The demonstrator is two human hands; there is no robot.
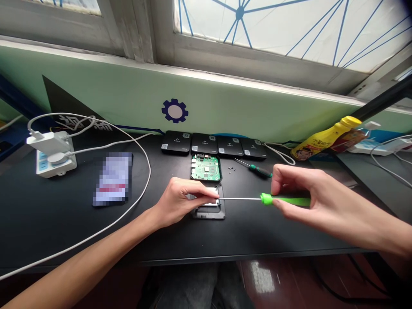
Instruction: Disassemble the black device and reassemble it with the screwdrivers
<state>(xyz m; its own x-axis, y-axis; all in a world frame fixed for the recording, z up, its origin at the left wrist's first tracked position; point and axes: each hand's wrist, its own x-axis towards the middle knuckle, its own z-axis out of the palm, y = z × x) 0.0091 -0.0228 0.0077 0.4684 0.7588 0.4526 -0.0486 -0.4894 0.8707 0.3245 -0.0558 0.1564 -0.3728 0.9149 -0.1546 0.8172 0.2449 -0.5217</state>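
My right hand (pixel 296 193) grips the bright green handle of a screwdriver (pixel 285 200), held level above the desk with its shaft pointing left. The thumb and fingertips of my left hand (pixel 189 195) are pinched together at the screwdriver's tip; anything small between them is too hidden to name. Under my left hand lies a grey plastic cover (pixel 214 216) with a silvery metal plate, partly covered by my fingers. Just behind it, a green circuit board (pixel 206 167) sits in an open black case.
Several black boxes (pixel 204 143) line the wall. A dark green screwdriver (pixel 260 171) and small loose screws (pixel 231 170) lie behind my right hand. At left are a phone-shaped object (pixel 113 178), a power strip (pixel 56 159) and a looping white cable (pixel 148 171). A yellow bottle (pixel 325 139) leans at right.
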